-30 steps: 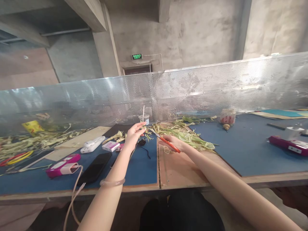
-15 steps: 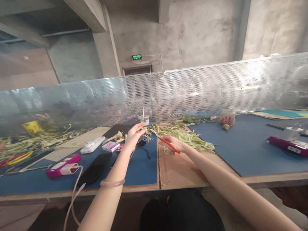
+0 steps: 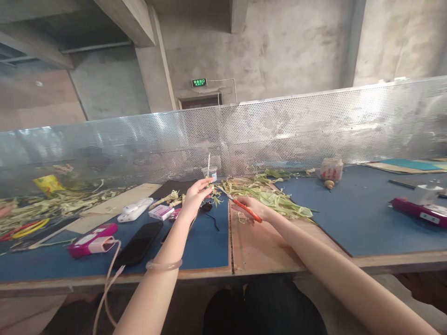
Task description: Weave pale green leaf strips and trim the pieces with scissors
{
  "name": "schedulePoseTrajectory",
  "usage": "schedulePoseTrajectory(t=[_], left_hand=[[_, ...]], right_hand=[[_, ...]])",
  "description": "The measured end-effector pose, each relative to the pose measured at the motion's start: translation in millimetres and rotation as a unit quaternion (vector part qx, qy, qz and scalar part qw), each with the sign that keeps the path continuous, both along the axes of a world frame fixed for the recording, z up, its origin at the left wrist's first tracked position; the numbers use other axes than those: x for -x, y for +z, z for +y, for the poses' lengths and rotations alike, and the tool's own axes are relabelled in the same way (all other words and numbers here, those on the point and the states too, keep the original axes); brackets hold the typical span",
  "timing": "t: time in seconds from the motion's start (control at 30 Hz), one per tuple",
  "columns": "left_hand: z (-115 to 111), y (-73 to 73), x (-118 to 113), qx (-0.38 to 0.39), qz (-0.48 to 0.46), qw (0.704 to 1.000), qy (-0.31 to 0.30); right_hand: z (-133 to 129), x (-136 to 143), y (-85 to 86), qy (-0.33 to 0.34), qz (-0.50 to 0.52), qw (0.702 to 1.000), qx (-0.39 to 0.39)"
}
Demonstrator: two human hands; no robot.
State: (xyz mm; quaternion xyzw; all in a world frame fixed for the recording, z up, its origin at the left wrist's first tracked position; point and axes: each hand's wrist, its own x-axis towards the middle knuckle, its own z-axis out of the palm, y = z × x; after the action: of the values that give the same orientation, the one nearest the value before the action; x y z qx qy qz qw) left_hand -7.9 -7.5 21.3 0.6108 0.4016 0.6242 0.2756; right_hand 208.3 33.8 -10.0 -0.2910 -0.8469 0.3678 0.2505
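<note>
scissors [image 3: 248,212] – in right fingers [image 3: 242,201], well inside table edge [image 3: 384,261]

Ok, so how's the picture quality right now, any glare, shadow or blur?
Head view: bright glare on the perforated metal panel, strongest toward the right; head view: dark shadow under the table; head view: the orange-handled scissors read fairly clearly, but the plant piece at the left hand is too small and soft for detail.
</note>
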Motion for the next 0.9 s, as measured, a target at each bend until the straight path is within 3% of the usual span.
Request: schedulePoseTrajectory(t=[0.17,0.33,0.57,0.9], left_hand=[[1,-1.6,2,0.002,-0.006,1.000,0.001],[2,-2.4,2,-0.005,-0.004,1.000,-0.004],[-4,-1.4,-5,-0.013,-0.007,1.000,0.013],[-7,1.0,-7,-0.020,-0.016,0.999,0.035]], right_hand=[[0,1,-0.9,0.009,0.000,1.000,-0.001],[3,3,-4.0,-0.006,0.012,0.999,-0.052],[2,2,-4.8,-0.006,0.001,1.000,0.008],[-4,0,0.9,-0.021,0.002,1.000,0.017]])
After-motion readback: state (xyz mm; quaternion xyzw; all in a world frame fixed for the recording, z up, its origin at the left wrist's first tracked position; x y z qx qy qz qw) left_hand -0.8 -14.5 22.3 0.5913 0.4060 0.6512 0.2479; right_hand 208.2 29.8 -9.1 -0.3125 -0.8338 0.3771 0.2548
